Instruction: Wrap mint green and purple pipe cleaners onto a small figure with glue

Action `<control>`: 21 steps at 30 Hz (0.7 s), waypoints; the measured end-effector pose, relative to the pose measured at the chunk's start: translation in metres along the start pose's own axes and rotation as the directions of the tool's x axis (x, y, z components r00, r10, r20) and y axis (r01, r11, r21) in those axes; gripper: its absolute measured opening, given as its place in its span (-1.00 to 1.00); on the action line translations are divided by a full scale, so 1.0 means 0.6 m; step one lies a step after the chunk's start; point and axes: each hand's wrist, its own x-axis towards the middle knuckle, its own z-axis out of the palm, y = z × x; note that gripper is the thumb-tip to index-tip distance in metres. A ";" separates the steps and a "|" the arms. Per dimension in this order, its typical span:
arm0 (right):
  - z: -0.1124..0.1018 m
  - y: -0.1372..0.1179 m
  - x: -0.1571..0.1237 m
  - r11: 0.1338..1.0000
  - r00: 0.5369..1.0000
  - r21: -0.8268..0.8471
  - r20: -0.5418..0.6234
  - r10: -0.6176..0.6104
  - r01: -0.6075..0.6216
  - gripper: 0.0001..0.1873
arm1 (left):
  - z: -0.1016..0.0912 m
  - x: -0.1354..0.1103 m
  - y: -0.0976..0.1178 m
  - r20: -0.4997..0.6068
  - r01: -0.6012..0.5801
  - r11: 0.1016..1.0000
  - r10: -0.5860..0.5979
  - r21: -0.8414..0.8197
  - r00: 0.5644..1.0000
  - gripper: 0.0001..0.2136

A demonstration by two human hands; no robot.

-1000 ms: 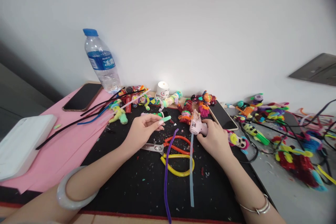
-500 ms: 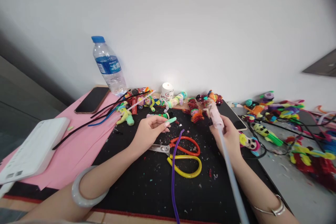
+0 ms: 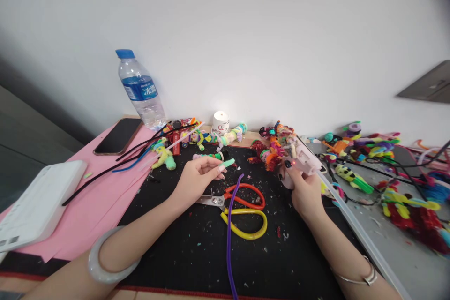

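Observation:
My left hand (image 3: 202, 176) pinches a short piece of mint-green pipe cleaner (image 3: 228, 162) between thumb and fingers. In my right hand (image 3: 305, 187) is a pale pink hot glue gun (image 3: 306, 159), with a long clear glue stick (image 3: 362, 239) running out of its back toward me. The gun's nozzle points away from me, near the dark red fuzzy figures, and a small red light glows by my thumb. Below and between the hands lie scissors (image 3: 242, 222) with one red and one yellow handle. A purple pipe cleaner (image 3: 230, 234) lies across them.
Pipe-cleaner figures (image 3: 164, 154) line the back of the black mat (image 3: 190, 262), around a white paper cup (image 3: 221, 122). A water bottle (image 3: 140, 89), phone (image 3: 119, 136) and white box-shaped device (image 3: 42, 201) stand at left on pink paper (image 3: 101, 197). More figures (image 3: 355, 178) crowd the right.
My right hand has turned the glue gun, so its body shows side-on and the glue stick has swung to the right. My left hand keeps its pinch; the view has shifted slightly.

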 end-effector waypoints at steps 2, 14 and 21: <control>0.006 -0.011 -0.002 0.992 0.997 0.122 0.072 0.024 -0.032 -0.80 | 0.000 0.000 -0.002 0.042 0.032 0.999 -0.030 -0.038 0.999 -0.80; 0.016 -0.031 -0.012 0.962 0.945 0.230 0.320 0.069 -0.148 -0.72 | 0.021 -0.009 0.024 0.504 0.257 0.895 -0.043 -0.364 0.863 -0.90; 0.012 -0.023 -0.013 0.960 0.936 0.228 0.344 0.078 -0.164 -0.69 | 0.057 0.039 0.024 0.635 0.441 0.751 -0.036 -0.492 0.771 -0.74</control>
